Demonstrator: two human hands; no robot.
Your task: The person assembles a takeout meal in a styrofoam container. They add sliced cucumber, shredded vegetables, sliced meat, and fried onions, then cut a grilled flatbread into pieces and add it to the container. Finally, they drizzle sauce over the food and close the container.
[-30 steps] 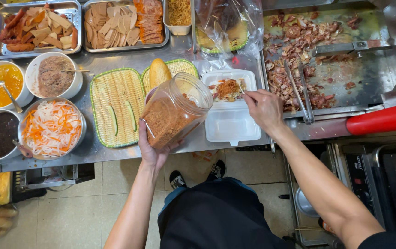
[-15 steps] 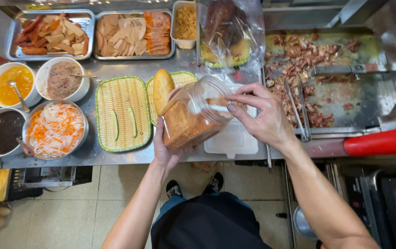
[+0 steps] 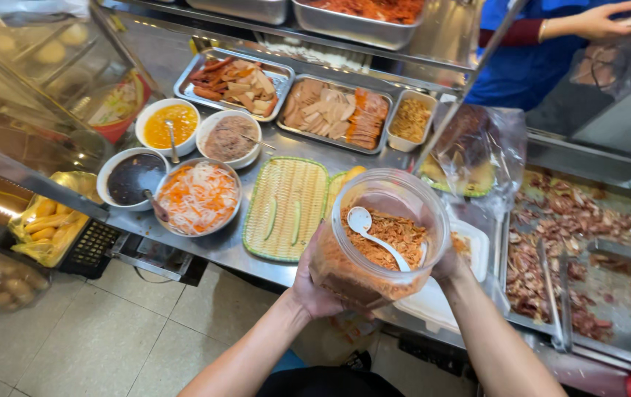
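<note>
I hold a clear plastic jar [image 3: 374, 250] over the counter's front edge, its open mouth facing up at me. It holds orange-brown shredded flakes and a white plastic spoon [image 3: 376, 234]. My left hand [image 3: 314, 288] cups the jar's lower left side. On the far right side of the jar is my right hand [image 3: 449, 266], mostly hidden behind it. A white foam box [image 3: 473, 246] with some filling lies just past the jar.
On the steel counter are a green-rimmed woven tray [image 3: 286, 209], a bowl of shredded carrot and radish [image 3: 198, 197], sauce bowls [image 3: 133, 176], and metal trays of sliced meats [image 3: 337, 114]. A griddle with chopped meat [image 3: 587, 242] and tongs [image 3: 551, 294] is at right. A person in blue [image 3: 536, 44] stands beyond.
The jar went from tilted on its side to upright and closer to me. My right hand moved from the jar's mouth to its right side. My view shifted left and nearer.
</note>
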